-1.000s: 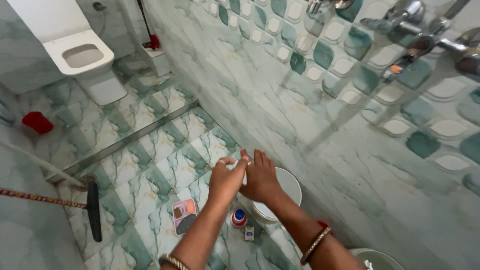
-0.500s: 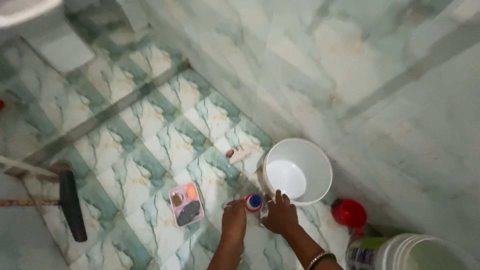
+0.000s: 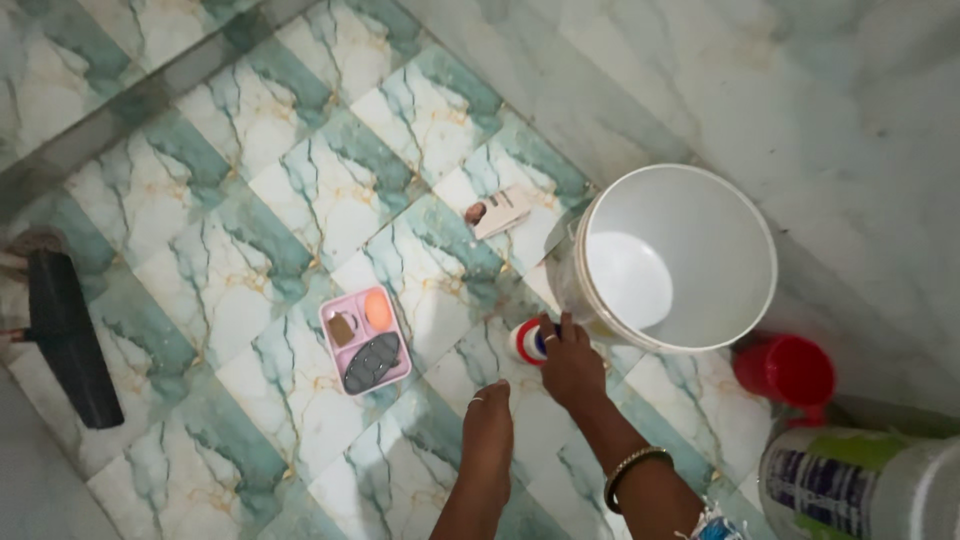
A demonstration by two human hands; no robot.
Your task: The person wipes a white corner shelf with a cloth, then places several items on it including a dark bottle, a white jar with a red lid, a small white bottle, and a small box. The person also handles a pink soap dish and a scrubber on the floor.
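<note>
A: Far left, what do we see on the tiled floor (image 3: 300, 200)?

B: A black floor wiper head (image 3: 68, 340) lies near the left edge. Further right, a pink tray (image 3: 365, 340) holds an orange soap and a dark scrubber.

A: Where are our hands?

B: Our left hand (image 3: 488, 425) hangs over the floor, fingers straight and close together, gripping nothing. Our right hand (image 3: 570, 362) has its fingertips closed on a small bottle (image 3: 528, 342) with a red, white and blue top.

A: Where is that bottle?

B: It stands on the floor, just beside the white bucket (image 3: 680, 255) by the wall.

A: And further right?

B: A red mug (image 3: 785, 370) sits near the bucket; a large labelled container (image 3: 860, 480) fills the lower right corner.
</note>
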